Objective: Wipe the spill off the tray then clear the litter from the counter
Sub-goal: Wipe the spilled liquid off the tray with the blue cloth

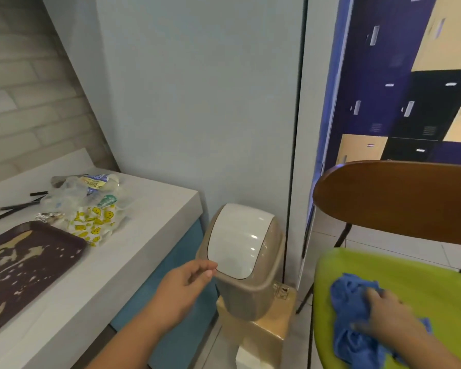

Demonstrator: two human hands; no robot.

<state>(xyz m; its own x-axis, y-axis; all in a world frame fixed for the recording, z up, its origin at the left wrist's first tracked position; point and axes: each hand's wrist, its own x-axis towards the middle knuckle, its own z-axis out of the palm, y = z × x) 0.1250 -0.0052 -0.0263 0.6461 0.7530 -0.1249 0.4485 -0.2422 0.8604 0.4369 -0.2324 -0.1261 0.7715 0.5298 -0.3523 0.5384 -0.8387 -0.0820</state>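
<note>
Tray (24, 267), spill unwiped, sits on the counter (149, 235) beside the litter (93, 222). The right hand (384, 307) lies on the blue cloth (352, 342), its grip too blurred to tell. The left hand (181, 286) is slack and empty by the bin (240, 241). The person should gather the cloth into one wad before lifting

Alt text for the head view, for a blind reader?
A person's right hand lies on a blue cloth on a green chair seat, while the left hand reaches to the lid edge of a beige swing-lid bin. At left, a white counter holds a dark tray streaked with spill and a pile of litter.
</note>
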